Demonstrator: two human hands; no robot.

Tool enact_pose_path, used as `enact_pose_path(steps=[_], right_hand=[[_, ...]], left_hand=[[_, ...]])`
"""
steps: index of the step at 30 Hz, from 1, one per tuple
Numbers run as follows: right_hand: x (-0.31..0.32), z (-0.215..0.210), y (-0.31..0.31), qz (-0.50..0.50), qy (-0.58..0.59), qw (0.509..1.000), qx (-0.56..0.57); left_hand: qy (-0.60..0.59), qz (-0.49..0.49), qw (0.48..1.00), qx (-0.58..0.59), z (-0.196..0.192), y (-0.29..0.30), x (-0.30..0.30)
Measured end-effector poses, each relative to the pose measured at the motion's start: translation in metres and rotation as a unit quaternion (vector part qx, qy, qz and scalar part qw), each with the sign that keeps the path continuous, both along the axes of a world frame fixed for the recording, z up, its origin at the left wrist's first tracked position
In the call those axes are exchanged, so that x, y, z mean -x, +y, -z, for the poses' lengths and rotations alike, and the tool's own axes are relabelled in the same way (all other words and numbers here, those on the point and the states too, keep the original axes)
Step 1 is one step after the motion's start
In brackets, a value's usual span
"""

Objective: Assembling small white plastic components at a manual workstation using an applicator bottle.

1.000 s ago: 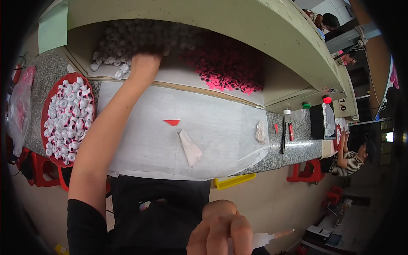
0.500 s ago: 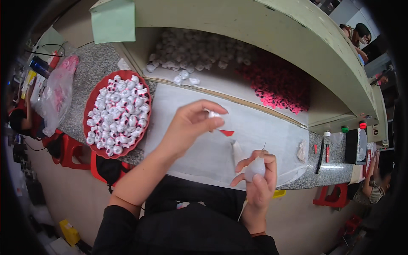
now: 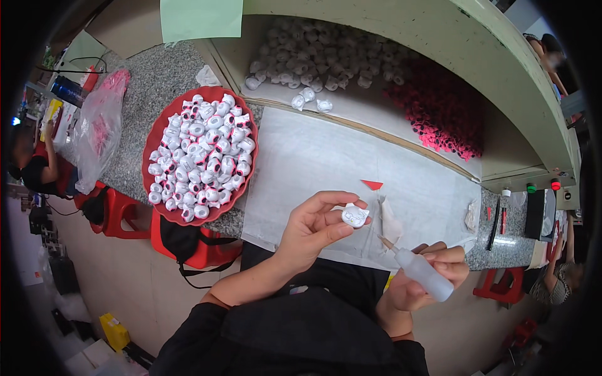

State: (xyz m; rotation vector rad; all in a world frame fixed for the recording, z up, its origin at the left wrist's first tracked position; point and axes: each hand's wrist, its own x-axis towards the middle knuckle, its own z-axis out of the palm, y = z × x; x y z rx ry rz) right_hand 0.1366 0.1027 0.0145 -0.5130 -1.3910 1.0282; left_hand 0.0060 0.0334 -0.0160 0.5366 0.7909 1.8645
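Between the thumb and fingers of my left hand [image 3: 316,225] is a small white cat-head figure [image 3: 355,215], its marked side facing up. My right hand [image 3: 433,276] is wrapped round a translucent squeeze bottle [image 3: 424,274] with a thin nozzle. The bottle lies tilted, its tip pointing up and left toward the figure but apart from it. Both hands are over the near side of a white work sheet [image 3: 301,156]. On the sheet, a red triangular scrap [image 3: 372,185] lies beyond the figure, and a crumpled white tissue [image 3: 391,219] lies by the nozzle.
A red scalloped bowl [image 3: 153,135] heaped with white and pink figures stands left. Under the pale green shelf [image 3: 376,19] lie piles of white heads [image 3: 326,53] and pink pieces [image 3: 439,119]. Pens [image 3: 503,220] and a black box [image 3: 538,213] sit right. Other people work at both sides.
My left hand has come nearer and turned the white figure so its marked side shows. The bottle has tipped from nozzle-up to nozzle pointing left, toward the figure. The whole view has shifted.
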Motion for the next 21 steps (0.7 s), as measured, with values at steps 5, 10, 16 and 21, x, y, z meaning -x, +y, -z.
enact_pose_path(steps=[5, 10, 16, 21], right_hand=[[-0.0040, -0.0022, -0.0043, -0.057, -0.039, 0.993, -0.097], [-0.0069, -0.0023, -0.0056, -0.112, -0.047, 0.988, -0.094], [-0.0049, 0.0029, -0.0048, -0.044, -0.049, 0.987, -0.146], [-0.0076, 0.0027, -0.0049, -0.053, -0.035, 0.988, -0.143]], left_hand=[[0.023, -0.002, 1.000, -0.006, -0.0033, -0.0038, -0.0012], [0.025, -0.002, 1.000, -0.011, -0.0034, -0.0040, -0.0035], [0.030, 0.002, 1.000, -0.004, -0.0041, -0.0044, -0.0055], [0.029, -0.010, 1.000, -0.008, -0.0032, -0.0049, -0.0057]])
